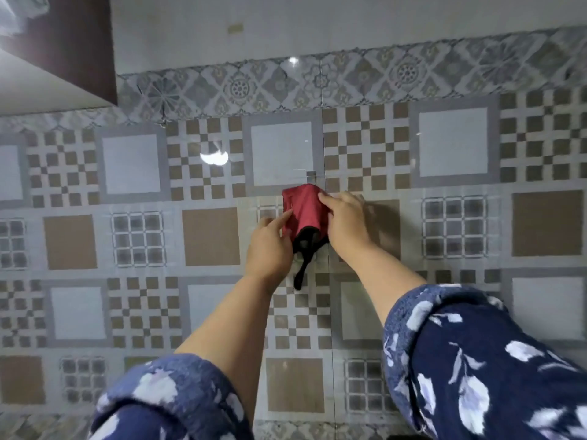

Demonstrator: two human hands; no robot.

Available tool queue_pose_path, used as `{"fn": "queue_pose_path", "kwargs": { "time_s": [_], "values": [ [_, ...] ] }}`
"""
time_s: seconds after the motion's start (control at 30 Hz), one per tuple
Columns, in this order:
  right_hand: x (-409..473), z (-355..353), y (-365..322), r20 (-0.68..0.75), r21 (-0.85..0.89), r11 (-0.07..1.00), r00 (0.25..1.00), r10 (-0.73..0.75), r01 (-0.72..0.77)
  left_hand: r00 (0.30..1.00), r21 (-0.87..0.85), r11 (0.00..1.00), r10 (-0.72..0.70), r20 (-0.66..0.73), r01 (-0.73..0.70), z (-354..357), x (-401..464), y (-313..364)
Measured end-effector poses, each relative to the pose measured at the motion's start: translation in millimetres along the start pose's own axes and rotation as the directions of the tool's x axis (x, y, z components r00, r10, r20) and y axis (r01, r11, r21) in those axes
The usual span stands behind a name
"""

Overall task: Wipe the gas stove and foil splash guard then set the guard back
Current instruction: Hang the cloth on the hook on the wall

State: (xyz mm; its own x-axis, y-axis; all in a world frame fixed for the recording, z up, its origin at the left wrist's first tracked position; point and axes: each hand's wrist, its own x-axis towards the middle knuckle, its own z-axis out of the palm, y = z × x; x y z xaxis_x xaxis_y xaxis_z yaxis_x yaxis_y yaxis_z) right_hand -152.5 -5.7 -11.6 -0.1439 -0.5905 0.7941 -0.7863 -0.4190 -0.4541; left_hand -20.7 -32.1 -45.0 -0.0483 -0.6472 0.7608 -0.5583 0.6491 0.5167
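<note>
Nearest my lens are two dark blue floral sleeves (495,369), pushed up on both forearms, which reach up and away toward the tiled wall (133,236). I see a red cloth (303,214) with a black edge held flat against that wall near the centre of my view, a black strap (301,274) hanging from its lower end toward six o'clock. At the cloth's three o'clock, the right hand (346,220) lies with its fingers curled over the top edge, gripping it. At the cloth's eight o'clock, the left hand (270,246) has thumb and fingertips pinching the left edge. Outward from there, at about one o'clock of the cloth, I make out a small hook (310,175) on the wall just above it. Toward ten o'clock, a dark brown cabinet (66,46) fills the upper corner.
</note>
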Motion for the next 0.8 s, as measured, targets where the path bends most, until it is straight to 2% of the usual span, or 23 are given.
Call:
{"fn": "queue_pose_path", "kwargs": {
  "time_s": [0.03, 0.1, 0.13, 0.2, 0.3, 0.4, 0.47, 0.67, 0.8],
  "values": [
    [-9.3, -2.9, -3.3, 0.031, -0.026, 0.999, 0.999, 0.038, -0.037, 1.000, 0.042, 0.999, -0.010, 0.014, 0.009, -7.5, -7.1, 2.4],
    [-35.6, -10.6, -9.8, 0.065, -0.267, 0.960, 0.992, 0.104, -0.083, 0.997, 0.132, 0.991, -0.043, 0.059, 0.035, -24.8, -28.1, 6.8],
    [-51.8, -14.6, -15.0, 0.091, -0.410, 0.911, 0.991, 0.099, -0.053, 0.994, 0.171, 0.984, -0.067, 0.088, 0.052, -33.4, -41.9, 8.6],
    [-84.8, -20.2, -26.1, 0.169, -0.505, 0.863, 0.982, 0.085, 0.012, 0.977, 0.242, 0.966, -0.133, 0.166, 0.091, -48.5, -73.6, 8.9],
    [-137.0, -21.3, -48.2, 0.346, -0.503, 0.864, 0.923, 0.166, 0.033, 0.913, 0.361, 0.922, -0.262, 0.312, 0.141, -73.2, -125.7, 7.9],
    [-188.2, -14.7, -77.3, 0.536, -0.502, 0.864, 0.799, 0.273, 0.041, 0.829, 0.417, 0.884, -0.387, 0.402, 0.211, -110.9, -176.8, 9.9],
    [-218.1, -8.1, -97.0, 0.635, -0.470, 0.882, 0.703, 0.320, 0.022, 0.798, 0.461, 0.859, -0.432, 0.421, 0.221, -136.3, -209.0, 9.2],
    [-294.9, 18.7, -146.7, 0.804, -0.336, 0.941, 0.531, 0.267, 0.036, 0.710, 0.548, 0.782, -0.564, 0.421, 0.296, -203.5, -296.1, -8.7],
    [-346.4, 46.4, -173.5, 0.865, -0.261, 0.963, 0.459, 0.200, 0.072, 0.652, 0.588, 0.721, -0.650, 0.391, 0.366, -243.6, -351.9, -23.2]
  ]
}}
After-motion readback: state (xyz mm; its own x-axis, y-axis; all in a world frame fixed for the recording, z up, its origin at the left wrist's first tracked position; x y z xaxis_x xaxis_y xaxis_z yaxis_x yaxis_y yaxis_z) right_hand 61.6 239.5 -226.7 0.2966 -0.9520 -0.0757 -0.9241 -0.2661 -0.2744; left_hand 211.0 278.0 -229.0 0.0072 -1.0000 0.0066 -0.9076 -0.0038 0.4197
